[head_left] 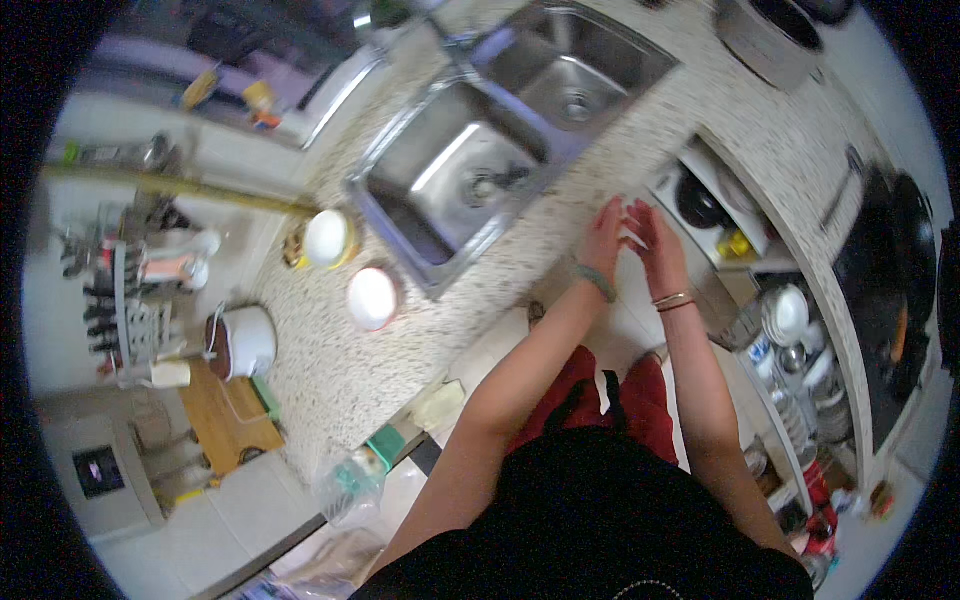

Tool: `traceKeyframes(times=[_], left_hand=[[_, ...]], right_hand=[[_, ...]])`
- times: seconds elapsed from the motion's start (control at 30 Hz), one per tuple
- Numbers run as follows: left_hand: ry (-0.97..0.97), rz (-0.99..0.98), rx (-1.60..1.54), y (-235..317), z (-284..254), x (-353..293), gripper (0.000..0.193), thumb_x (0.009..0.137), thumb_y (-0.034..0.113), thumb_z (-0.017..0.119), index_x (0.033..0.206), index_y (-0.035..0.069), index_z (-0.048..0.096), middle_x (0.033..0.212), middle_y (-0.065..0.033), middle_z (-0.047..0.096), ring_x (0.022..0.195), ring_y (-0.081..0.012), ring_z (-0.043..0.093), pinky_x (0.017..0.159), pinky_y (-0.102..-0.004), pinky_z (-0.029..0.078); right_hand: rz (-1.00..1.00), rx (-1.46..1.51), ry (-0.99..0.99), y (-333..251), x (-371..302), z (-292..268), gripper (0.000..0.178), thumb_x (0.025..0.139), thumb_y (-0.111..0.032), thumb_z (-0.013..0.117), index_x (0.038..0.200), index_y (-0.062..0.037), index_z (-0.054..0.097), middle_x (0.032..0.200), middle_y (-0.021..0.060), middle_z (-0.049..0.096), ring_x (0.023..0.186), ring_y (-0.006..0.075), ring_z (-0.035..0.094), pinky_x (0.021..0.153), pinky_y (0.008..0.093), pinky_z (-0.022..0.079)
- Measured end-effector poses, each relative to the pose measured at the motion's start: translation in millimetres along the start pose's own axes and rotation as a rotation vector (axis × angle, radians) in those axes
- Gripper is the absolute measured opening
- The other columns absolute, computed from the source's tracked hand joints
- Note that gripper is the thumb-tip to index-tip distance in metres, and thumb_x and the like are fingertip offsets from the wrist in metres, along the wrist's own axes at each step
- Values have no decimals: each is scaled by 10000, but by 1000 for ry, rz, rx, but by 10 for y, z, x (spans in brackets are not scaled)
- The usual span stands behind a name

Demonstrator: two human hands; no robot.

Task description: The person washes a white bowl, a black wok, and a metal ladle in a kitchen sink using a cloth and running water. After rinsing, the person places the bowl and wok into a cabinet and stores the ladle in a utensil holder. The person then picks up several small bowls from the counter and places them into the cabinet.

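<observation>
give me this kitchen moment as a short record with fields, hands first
left hand: raised, fingers up, empty, beside the counter edge
right hand: close to the left one, empty; whether they touch is unclear
wrists: green band on the left, thin bangles on the right
counter: speckled stone
sink: double steel basin, beyond the hands
left of sink: two white round lidded containers
far left: white cooker pot
right: dark wok

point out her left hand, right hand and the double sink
left hand point(604, 232), head view, on the back of the hand
right hand point(647, 232), head view, on the palm area
double sink point(440, 150), head view, on the near basin's floor
</observation>
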State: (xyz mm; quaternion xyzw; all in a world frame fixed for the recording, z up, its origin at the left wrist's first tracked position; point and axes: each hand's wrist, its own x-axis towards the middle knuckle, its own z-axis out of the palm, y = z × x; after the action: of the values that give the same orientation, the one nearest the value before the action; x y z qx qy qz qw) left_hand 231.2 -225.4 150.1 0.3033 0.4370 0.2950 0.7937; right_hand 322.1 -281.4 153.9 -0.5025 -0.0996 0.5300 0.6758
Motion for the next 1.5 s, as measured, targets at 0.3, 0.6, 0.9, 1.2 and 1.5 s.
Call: traceKeyframes(times=[0.3, 0.6, 0.9, 1.2, 1.5], left_hand=[[908, 804, 749, 2037, -3071, -420, 586, 818, 221, 624, 1296, -14, 379, 1278, -211, 440, 1186, -325, 411, 993, -356, 316], [1047, 564, 379, 2006, -4768, -429, 689, 780, 171, 652, 1344, 5, 292, 1245, -196, 465, 1137, -317, 467, 917, -355, 405], [711, 189, 125, 2270, -4604, -543, 489, 836, 66, 362, 1310, 99, 246, 943, -228, 582, 557, -318, 628, 369, -353, 512], [504, 177, -225, 2368, -4651, -652, 489, 732, 61, 401, 1207, -19, 321, 934, -269, 573, 659, -378, 636, 522, -429, 573], [368, 145, -189, 2380, -4408, -534, 473, 727, 77, 447, 1159, -93, 357, 948, -265, 573, 708, -373, 639, 593, -418, 578]], right_hand=[[378, -233, -497, 1590, 457, 3139, 560, 873, -408, 527, 1283, -50, 395, 1189, 111, 504, 889, 220, 602, 710, 328, 522], [420, -711, -448, 2444, 593, 4333, 743, 798, -476, 573, 1345, -56, 297, 933, 152, 605, 573, 223, 625, 462, 328, 530], [583, -616, -495, 2458, 837, 4316, 654, 866, -598, 334, 1256, -82, 430, 1000, 130, 610, 591, 232, 641, 445, 303, 523], [493, -534, -485, 2418, 824, 4263, 624, 836, -605, 396, 1235, -125, 412, 976, 92, 576, 600, 187, 611, 501, 295, 517], [504, -505, -527, 2326, 1034, 3985, 446, 837, -275, 483, 1222, -90, 357, 813, 113, 568, 502, 160, 574, 426, 292, 493]])
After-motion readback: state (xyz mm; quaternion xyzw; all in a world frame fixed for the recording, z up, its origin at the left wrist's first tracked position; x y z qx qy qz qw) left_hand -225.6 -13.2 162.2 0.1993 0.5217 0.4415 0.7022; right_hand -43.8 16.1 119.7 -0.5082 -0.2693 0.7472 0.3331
